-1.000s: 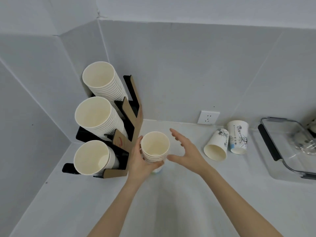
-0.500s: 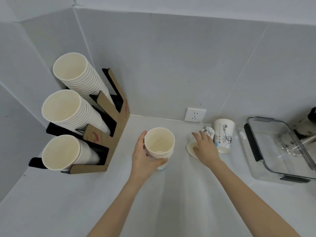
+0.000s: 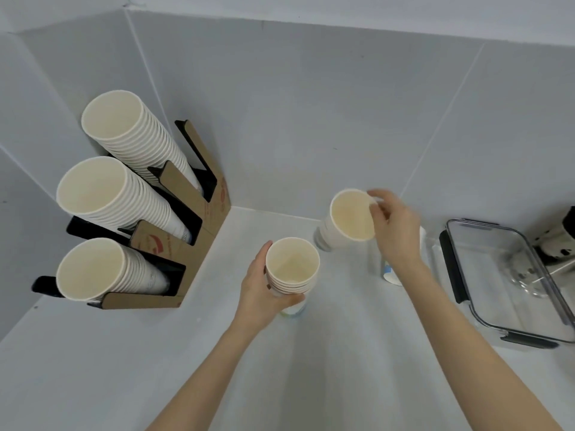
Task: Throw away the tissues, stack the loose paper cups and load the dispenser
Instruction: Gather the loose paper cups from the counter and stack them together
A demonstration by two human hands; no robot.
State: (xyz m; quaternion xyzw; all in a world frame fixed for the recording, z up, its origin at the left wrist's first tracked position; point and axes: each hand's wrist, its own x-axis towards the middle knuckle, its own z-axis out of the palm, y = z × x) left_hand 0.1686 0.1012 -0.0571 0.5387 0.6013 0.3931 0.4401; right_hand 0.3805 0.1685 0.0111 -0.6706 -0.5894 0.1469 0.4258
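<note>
Cups in both hands above the counter

Fingers of the left hand (image 3: 264, 293) wrap around a short stack of nested cups (image 3: 292, 269), mouth up, its base seeming to rest on the white counter (image 3: 342, 353), though the hand hides most of the contact. The right hand (image 3: 396, 231) is raised off the counter and pinches the rim of a single paper cup (image 3: 351, 216), which tilts with its open mouth toward the camera. Below the right wrist another cup (image 3: 389, 272) stands on the counter, mostly hidden by the arm. In the left corner sits the cardboard dispenser (image 3: 199, 219), its three slanted slots each carrying a row of nested cups: the top row (image 3: 130, 132), the middle row (image 3: 109, 194) and the shorter bottom row (image 3: 99, 272). A clear glass dish (image 3: 485, 244) with dark handles lies at the right edge.
</note>
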